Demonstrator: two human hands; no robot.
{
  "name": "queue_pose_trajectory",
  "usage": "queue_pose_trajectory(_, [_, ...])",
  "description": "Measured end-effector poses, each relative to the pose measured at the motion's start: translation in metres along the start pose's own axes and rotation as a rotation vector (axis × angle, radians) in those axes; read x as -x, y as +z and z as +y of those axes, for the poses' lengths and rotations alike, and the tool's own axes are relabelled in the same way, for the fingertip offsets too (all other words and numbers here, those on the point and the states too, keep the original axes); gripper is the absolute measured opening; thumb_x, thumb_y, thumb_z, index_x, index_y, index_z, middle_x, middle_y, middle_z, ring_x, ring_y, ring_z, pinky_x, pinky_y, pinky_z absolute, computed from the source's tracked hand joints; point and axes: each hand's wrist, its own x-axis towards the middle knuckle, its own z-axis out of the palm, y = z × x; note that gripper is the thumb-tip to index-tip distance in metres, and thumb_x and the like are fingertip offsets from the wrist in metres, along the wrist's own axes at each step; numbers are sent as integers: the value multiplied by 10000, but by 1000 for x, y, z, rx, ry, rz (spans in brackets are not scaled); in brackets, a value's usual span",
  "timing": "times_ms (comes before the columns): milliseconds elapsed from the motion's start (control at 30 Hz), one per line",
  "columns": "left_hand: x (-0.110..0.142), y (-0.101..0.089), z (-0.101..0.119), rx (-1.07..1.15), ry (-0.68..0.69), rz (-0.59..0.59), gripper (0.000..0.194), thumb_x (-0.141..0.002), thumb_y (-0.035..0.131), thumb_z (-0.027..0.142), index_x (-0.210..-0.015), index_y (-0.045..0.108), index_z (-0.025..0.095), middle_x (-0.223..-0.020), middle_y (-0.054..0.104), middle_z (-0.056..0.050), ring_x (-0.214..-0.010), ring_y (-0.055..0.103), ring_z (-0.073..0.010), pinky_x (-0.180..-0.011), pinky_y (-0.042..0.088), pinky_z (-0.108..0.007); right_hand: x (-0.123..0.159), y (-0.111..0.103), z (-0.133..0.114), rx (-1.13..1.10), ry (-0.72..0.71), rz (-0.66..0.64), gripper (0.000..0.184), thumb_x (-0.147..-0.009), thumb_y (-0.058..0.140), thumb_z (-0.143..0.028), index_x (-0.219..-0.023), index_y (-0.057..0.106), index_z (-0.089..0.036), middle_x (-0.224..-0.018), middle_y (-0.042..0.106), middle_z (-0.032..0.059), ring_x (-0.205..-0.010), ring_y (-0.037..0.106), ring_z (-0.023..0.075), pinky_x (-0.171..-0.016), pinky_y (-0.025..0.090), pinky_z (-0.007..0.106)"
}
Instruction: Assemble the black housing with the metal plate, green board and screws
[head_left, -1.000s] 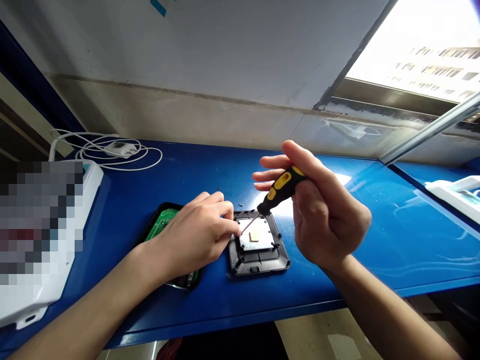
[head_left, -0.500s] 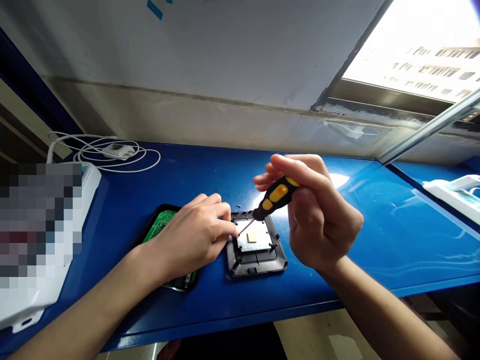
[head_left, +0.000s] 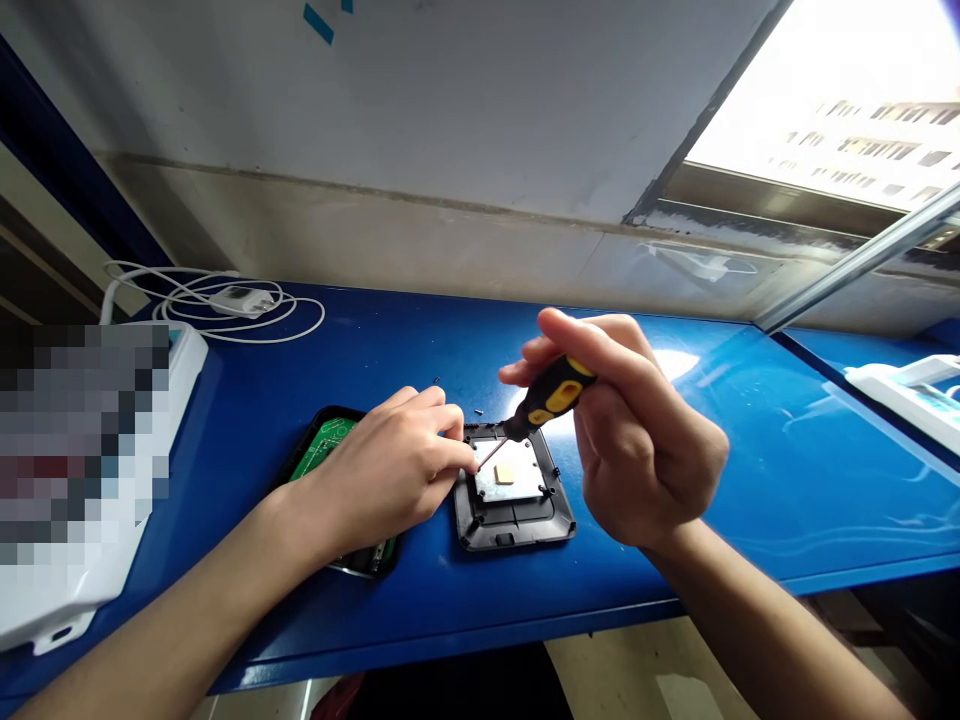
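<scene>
Gripping the screwdriver (head_left: 555,395), the right hand (head_left: 649,430) angles its tip onto the metal plate (head_left: 517,485) inside the black cover (head_left: 517,532); the left hand (head_left: 405,460) pinches at the plate's corner.

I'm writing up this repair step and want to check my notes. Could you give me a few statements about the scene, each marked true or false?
1. The right hand holds a black-and-yellow screwdriver. True.
2. The green circuit board lies on top of the metal plate. False: the green circuit board sits in a separate black casing, partly hidden by the left hand.
3. A small yellow square sits on the metal plate. True.
4. The white adapter lies to the right of the black cover. False: the white adapter lies to the left of the black cover.
5. The left hand's fingers are close to the screwdriver's tip. True.
</scene>
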Motion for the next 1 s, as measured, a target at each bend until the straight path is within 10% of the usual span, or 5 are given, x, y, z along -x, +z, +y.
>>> queue_pose_trajectory(267, [0,1,1,-40,31,30,276,-953,597,93,-753,754,202,-785,635,-16,-762,465,-187,-666,318,-338,-5,-5,2,97,-46,7,323,-890,783,-320,-1212,755,-325,-875,666,29,-734,666,187,-598,644,358])
queue_pose_trajectory(533, [0,2,2,-60,27,24,270,-951,593,91,-800,775,221,-827,674,-27,-788,499,-201,-721,375,-345,-3,-3,-2,20,-56,-162,456,-1040,481,-180,-1466,562,-324,-1185,685,69,-976,732,199,-770,672,384])
queue_pose_trajectory(800, [0,-1,4,-54,31,23,332,-952,577,104,-647,673,195,-750,625,-13,-752,514,-196,-644,349,-327,-5,5,-4,78,-146,-71,328,-887,781,-398,-1195,727,-301,-848,628,19,-708,614,173,-552,595,320])
queue_pose_trajectory(1000, [0,2,2,-56,21,15,275,-938,605,90,-718,728,201,-799,648,-13,-776,497,-195,-687,355,-343,1,5,0,-27,-49,-78,276,-1049,502,-251,-1273,662,-233,-1177,700,91,-1040,734,232,-836,667,422])
